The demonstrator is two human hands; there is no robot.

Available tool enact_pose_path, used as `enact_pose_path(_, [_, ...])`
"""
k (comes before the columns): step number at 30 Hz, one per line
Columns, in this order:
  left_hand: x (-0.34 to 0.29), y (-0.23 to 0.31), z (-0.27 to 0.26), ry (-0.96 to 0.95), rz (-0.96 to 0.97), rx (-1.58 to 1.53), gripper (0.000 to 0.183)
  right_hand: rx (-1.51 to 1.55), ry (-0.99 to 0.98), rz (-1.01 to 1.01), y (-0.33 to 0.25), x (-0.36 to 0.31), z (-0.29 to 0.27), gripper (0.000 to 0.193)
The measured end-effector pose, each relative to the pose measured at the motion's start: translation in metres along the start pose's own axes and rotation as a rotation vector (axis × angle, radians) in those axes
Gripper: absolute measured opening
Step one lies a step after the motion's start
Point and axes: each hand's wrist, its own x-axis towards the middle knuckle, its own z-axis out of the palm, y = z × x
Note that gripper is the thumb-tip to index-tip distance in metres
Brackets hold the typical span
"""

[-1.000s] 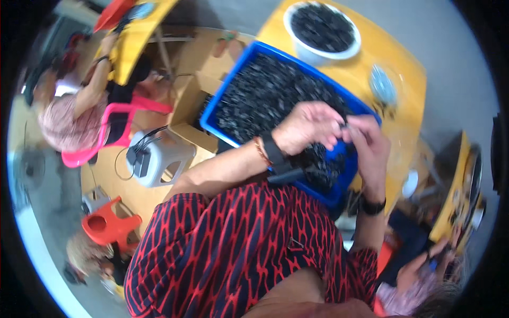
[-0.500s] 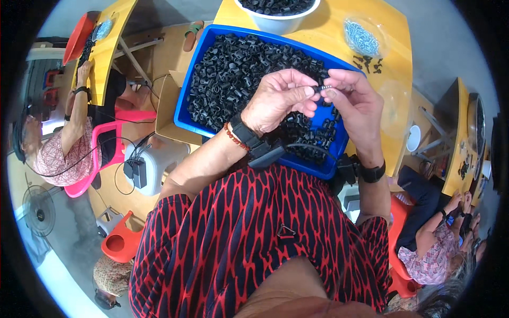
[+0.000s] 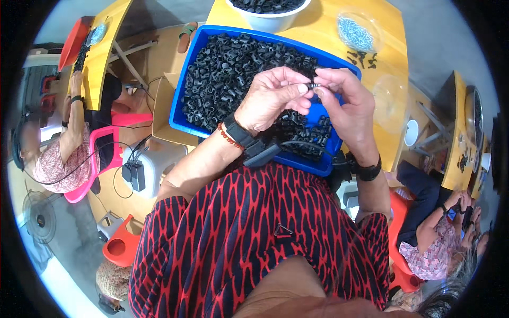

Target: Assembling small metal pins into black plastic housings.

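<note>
Over a blue tray (image 3: 178, 100), my hands meet fingertip to fingertip. My left hand (image 3: 273, 98) is closed, pinching a small black plastic part (image 3: 309, 86) between thumb and forefinger. Thumb and fingers of my right hand (image 3: 347, 98) are closed on a short silver screw (image 3: 316, 85), whose end meets the black part. How deep it sits in the part is too small to tell. Beneath my hands the tray is filled with many loose black plastic clips (image 3: 228, 69), heaped higher on the left than at the right end.
Behind the tray on the yellow table (image 3: 323, 32) stand a white bowl (image 3: 270, 21) of black parts and a clear dish of silver screws (image 3: 356, 34). Several black pieces (image 3: 362, 58) lie beside that dish. Co-workers sit at yellow tables left and right. A cardboard box (image 3: 167, 111) adjoins the tray.
My right fingertips have come closer to the left ones, and less of the screw shows between them. The whole view has shifted slightly.
</note>
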Motion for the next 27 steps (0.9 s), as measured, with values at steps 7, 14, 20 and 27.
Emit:
enact_pose_path(7, [0.001, -0.001, 0.001, -0.008, 0.002, -0.003, 0.016, 0.002, -0.012, 0.023, 0.004, -0.002, -0.002, 0.029])
enact_pose_path(14, [0.003, -0.001, 0.002, -0.003, 0.008, -0.006, 0.016, 0.029, -0.034, 0.057, 0.006, -0.004, -0.002, 0.028])
enact_pose_path(20, [0.004, -0.004, 0.000, -0.015, 0.016, -0.040, 0.016, 0.304, -0.032, 0.190, 0.016, -0.005, -0.004, 0.021])
enact_pose_path(27, [0.002, -0.001, 0.002, -0.013, -0.003, -0.018, 0.016, 0.485, 0.043, 0.245, 0.019, -0.003, 0.000, 0.016])
